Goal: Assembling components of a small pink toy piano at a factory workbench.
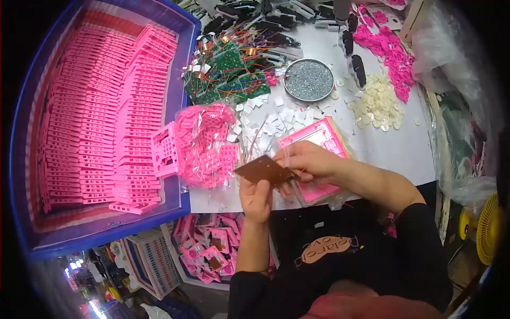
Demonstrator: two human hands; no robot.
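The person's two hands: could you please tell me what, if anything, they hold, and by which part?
The left hand holds a brown board by its near edge; the right hand is at its right end, its grip unclear.

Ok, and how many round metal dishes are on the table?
1: the round metal dish, filled with small silver bits, beyond the right hand and to the right of the piled green boards. Another may be hidden from view.

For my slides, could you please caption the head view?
Left hand holding a brown circuit board, right hand at its edge, with a pink plastic casing and piled green circuit boards nearby.
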